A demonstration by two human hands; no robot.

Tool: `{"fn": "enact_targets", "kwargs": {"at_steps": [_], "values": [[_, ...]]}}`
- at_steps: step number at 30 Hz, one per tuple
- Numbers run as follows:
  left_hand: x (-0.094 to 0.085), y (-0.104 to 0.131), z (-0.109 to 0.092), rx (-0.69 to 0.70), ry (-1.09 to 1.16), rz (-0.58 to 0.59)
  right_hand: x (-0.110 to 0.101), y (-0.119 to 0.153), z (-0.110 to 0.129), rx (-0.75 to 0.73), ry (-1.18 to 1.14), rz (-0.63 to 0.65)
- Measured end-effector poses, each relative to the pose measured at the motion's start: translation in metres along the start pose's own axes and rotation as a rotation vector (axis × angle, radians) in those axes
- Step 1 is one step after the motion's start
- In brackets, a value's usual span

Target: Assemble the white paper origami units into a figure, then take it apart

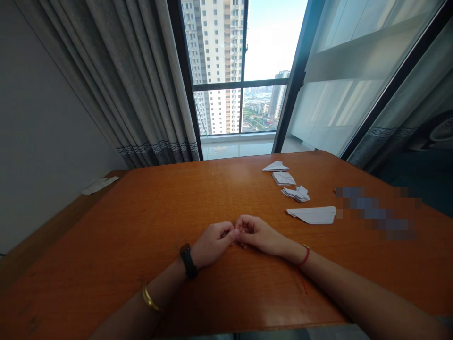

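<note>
My left hand (215,241) rests on the wooden table (155,208) with its fingers curled in, and a black watch (188,260) sits on that wrist. Against its fingertips lies my right hand (259,235), closed the same loose way. Nothing shows between the fingers of either one. To the right of the hands is a long folded paper plane (314,215). Beyond it lie a layered piece of folded paper (297,193), a squarish folded paper (283,178) and a pointed folded paper (276,166), in a row toward the window.
A blurred-out patch (375,210) covers something on the table's right side. White papers (101,185) lie on a ledge at the far left. Grey curtains (141,85) hang behind the table, beside a window (244,85). A dark fan-like object (442,132) stands at far right.
</note>
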State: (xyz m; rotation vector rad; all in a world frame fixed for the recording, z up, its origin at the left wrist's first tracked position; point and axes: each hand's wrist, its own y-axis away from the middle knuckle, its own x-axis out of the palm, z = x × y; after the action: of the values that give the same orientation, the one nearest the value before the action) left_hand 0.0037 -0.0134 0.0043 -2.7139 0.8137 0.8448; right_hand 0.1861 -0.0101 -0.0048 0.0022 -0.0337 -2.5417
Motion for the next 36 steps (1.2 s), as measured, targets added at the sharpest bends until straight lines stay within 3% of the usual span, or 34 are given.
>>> {"fn": "enact_targets", "kwargs": {"at_steps": [36], "values": [[0.0015,0.0004,0.0018,0.0,0.002,-0.002,-0.0003,-0.0002,-0.0008,0.003,-0.002,0.003]]}}
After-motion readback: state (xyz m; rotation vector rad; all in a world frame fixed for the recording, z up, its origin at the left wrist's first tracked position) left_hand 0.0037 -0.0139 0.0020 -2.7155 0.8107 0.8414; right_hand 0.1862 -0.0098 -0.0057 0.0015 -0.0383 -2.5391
